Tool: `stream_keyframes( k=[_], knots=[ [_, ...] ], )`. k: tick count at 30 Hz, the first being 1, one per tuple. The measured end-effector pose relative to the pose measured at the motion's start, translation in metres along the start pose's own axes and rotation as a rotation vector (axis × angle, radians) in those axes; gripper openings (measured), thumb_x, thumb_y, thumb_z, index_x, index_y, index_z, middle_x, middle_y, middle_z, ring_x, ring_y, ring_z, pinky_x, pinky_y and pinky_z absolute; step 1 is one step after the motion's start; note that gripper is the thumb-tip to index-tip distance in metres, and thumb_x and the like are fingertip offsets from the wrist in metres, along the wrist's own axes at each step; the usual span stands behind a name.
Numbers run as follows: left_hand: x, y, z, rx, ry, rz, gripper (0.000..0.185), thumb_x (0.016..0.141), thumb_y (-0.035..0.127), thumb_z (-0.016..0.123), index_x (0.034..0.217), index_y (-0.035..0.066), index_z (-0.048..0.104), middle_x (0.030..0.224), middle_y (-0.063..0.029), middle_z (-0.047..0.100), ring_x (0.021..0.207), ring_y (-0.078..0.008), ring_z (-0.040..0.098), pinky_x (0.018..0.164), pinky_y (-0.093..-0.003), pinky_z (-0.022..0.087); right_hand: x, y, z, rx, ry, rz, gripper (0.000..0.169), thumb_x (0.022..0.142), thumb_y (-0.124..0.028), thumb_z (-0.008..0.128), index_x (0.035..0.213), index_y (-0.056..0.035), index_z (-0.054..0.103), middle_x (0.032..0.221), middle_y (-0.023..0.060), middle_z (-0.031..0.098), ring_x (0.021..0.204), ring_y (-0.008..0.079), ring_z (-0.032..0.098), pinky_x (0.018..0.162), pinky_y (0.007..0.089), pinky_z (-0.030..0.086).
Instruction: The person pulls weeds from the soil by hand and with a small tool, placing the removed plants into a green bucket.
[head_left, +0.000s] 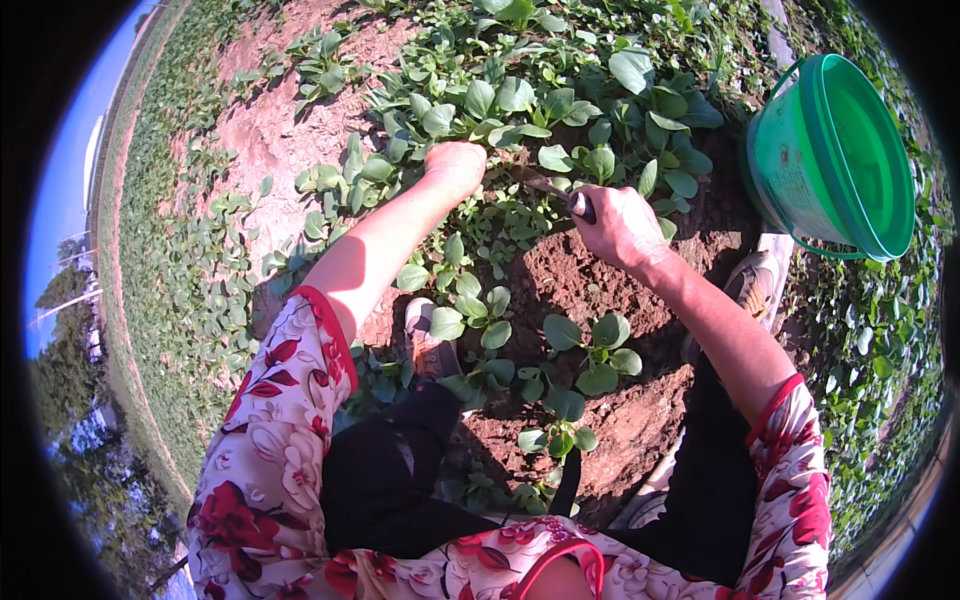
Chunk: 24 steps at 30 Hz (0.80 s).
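Observation:
My right hand (619, 225) is wrapped around the dark handle of a small hand tool with a metal blade (538, 180). The blade points left into the low greenery, its tip partly lost among leaves. Just left of it, my left hand (456, 166) is curled down at the base of broad-leaved green seedlings (514, 96). Its fingers face away, so whether stems are in them is hidden. Small-leaved low plants (517, 217) grow below the two hands. Nearer to me, several young broad-leaved plants (600, 352) stand in loose reddish-brown soil (592, 277).
A green plastic bucket (780, 161) stands tilted at the right, its handle hanging down. My shoes (429, 341) are planted on either side of the worked soil, close to seedlings. A pale strip (780, 34), perhaps a hose, runs behind the bucket. Dense crop rows (172, 247) stretch left.

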<state>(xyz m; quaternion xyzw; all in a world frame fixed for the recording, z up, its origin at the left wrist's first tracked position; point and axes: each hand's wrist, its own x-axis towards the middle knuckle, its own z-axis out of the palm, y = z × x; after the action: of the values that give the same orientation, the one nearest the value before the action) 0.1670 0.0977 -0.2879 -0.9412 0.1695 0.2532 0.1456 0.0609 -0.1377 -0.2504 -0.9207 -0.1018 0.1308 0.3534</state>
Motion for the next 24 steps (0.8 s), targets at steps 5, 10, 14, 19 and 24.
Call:
stream_keyframes(
  k=[5,10,14,19,24],
  knots=[
    [0.016,0.007,0.001,-0.339,-0.035,-0.094,0.024,0.076,0.014,0.063,0.097,0.003,0.066,0.099,-0.0176,0.067,0.091,-0.0320,0.066,0.078,-0.0413,0.053,0.014,-0.021,-0.005,-0.048,-0.050,0.078,0.016,0.080,-0.015,0.057,0.084,-0.0003,0.062,0.070,0.0228,0.063,0.070,0.0411,0.062,0.067,0.0477,0.050],
    [0.016,-0.007,0.022,-0.357,-0.048,-0.001,0.040,0.075,0.011,0.060,0.115,0.012,0.059,0.097,-0.0170,0.065,0.090,-0.0343,0.064,0.078,-0.0438,0.052,0.033,-0.034,-0.005,0.012,-0.076,0.144,0.019,0.075,-0.012,0.057,0.087,0.0013,0.065,0.077,0.0241,0.065,0.078,0.0398,0.064,0.075,0.0464,0.051],
    [0.016,-0.008,0.040,-0.392,0.031,-0.005,0.048,0.075,0.010,0.060,0.121,0.025,0.058,0.094,-0.0154,0.065,0.086,-0.0352,0.063,0.075,-0.0451,0.051,0.053,-0.043,0.022,0.020,-0.043,0.192,0.020,0.076,-0.012,0.056,0.088,0.0020,0.063,0.079,0.0255,0.064,0.079,0.0403,0.064,0.076,0.0471,0.051],
    [0.009,-0.007,0.047,-0.675,0.148,0.109,0.047,0.077,0.012,0.061,0.123,0.017,0.054,0.103,-0.0139,0.062,0.089,-0.0320,0.063,0.081,-0.0415,0.052,0.046,-0.018,0.036,0.057,-0.072,0.135,0.024,0.076,-0.020,0.062,0.088,0.0000,0.064,0.071,0.0216,0.064,0.070,0.0374,0.065,0.067,0.0427,0.050],
    [-0.002,-0.009,0.045,-0.517,0.283,0.217,0.046,0.079,0.009,0.061,0.123,0.021,0.055,0.105,-0.0152,0.059,0.094,-0.0310,0.062,0.081,-0.0410,0.052,0.028,0.010,0.047,0.152,0.027,0.053,0.031,0.076,-0.024,0.066,0.101,-0.0042,0.066,0.074,0.0171,0.066,0.066,0.0285,0.066,0.066,0.0341,0.052]
  ],
)
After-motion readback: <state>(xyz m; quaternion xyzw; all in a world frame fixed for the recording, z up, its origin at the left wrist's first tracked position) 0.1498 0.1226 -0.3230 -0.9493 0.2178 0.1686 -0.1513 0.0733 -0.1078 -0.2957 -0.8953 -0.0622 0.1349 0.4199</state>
